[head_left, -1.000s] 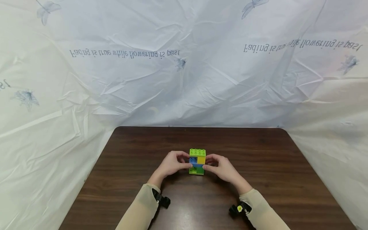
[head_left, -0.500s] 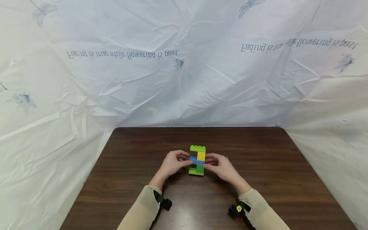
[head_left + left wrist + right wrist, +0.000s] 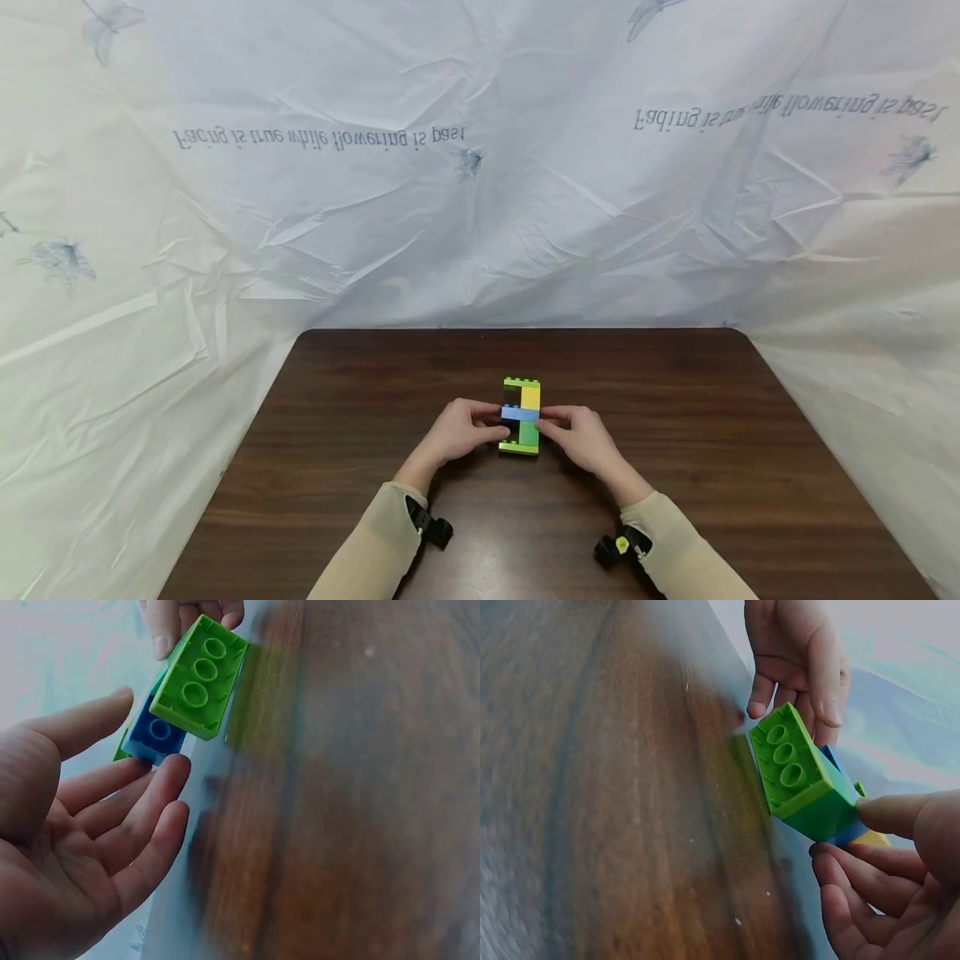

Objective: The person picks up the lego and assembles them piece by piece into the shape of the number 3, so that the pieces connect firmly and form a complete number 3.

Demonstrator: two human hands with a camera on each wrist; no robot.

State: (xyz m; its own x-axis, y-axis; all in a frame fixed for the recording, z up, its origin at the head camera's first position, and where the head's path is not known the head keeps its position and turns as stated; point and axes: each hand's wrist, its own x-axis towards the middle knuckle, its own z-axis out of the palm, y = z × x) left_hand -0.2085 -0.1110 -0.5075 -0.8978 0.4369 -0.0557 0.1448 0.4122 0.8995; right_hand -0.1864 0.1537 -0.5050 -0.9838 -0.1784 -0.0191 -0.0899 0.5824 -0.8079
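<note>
A small stack of toy building bricks (image 3: 529,433) is held just above the table. A lime brick (image 3: 518,448) forms its bottom, then come green, a wide blue brick (image 3: 519,413), yellow (image 3: 529,397) and another lime brick on top. My right hand (image 3: 587,437) pinches the stack's right side between thumb and fingers near the green and blue bricks. My left hand (image 3: 457,431) is at the other side, fingertips at the blue brick's free end. In the left wrist view its thumb (image 3: 97,724) stands apart from the bricks. The lime brick's hollow underside (image 3: 787,761) faces the wrist cameras.
The dark wooden table (image 3: 360,375) has rounded far corners. A wrinkled white sheet (image 3: 480,233) with printed writing hangs behind and at both sides. Black wrist cameras (image 3: 437,532) are strapped over the beige sleeves (image 3: 367,542).
The stack has tipped, its top swinging away so the side now faces the head view and the top studs show edge-on. It has shifted slightly right. The left thumb has come off the blue brick.
</note>
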